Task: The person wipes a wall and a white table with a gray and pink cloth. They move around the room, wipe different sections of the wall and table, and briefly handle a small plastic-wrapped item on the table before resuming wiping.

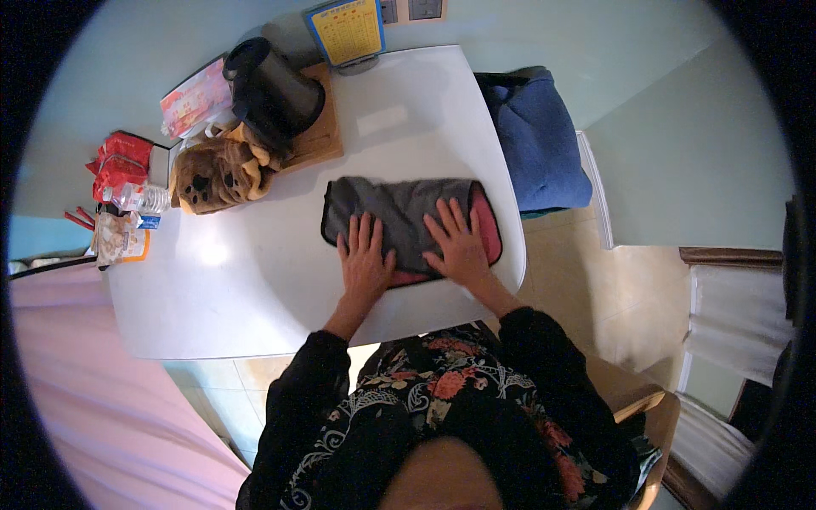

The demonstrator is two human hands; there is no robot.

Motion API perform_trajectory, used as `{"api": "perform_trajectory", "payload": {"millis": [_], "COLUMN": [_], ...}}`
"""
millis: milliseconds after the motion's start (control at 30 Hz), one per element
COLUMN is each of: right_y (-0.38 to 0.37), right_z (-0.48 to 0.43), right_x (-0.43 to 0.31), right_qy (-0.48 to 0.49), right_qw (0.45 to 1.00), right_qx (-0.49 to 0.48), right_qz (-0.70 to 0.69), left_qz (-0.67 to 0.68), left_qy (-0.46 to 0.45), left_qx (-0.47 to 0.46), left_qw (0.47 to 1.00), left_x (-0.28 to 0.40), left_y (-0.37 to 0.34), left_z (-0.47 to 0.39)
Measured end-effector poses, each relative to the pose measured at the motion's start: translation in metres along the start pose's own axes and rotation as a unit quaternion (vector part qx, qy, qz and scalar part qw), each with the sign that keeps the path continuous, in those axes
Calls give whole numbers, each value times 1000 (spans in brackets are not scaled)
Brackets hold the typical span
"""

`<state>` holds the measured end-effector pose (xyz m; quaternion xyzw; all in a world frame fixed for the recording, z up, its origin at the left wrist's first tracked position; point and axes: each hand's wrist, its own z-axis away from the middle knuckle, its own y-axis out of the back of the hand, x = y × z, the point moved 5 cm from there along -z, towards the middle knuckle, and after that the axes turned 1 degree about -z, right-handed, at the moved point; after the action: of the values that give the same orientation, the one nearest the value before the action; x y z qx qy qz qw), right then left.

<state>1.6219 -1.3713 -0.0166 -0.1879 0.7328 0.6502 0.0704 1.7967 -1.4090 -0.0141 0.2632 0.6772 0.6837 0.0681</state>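
Note:
A folded grey cloth [403,210] with black edging and a pink underside lies on the white table [280,255], close to its right end. My left hand [366,261] rests flat on the cloth's left part, fingers apart and pointing away from me. On the right part lies my right hand [460,250], palm down with its fingers spread. Pink fabric shows at the right end of the cloth and along the near edge between my hands. Neither hand grips anything.
A black kettle-like vessel [274,89] stands on a wooden tray [331,137], beside a brown plush item [213,175]. At the left are a plastic bottle [143,198], a red packet [121,166] and a snack pouch [121,239]. Blue fabric [542,140] sits beyond the table's right edge.

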Motion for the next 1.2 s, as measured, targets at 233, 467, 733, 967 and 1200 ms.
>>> {"api": "perform_trajectory", "payload": {"millis": [233,467,733,967,1200], "right_y": [12,10,9,8,7], "right_z": [-106,-212,-284,-291,-246], "right_x": [73,112,136,137,133], "right_qy": [4,-28,3,11,-36], "right_qw": [997,989,982,977,982], "right_qx": [67,97,125,148,103], "right_qz": [37,111,144,154,153], "left_qz": [4,-55,-55,-85,-91], "left_qy": [-2,28,76,87,77], "left_qx": [82,157,165,152,125], "left_qw": [997,986,982,981,985], "left_x": [2,-12,-25,-30,-18], "left_y": [-14,-12,-15,-17,-23], "left_z": [-115,-218,-274,-280,-257]}}
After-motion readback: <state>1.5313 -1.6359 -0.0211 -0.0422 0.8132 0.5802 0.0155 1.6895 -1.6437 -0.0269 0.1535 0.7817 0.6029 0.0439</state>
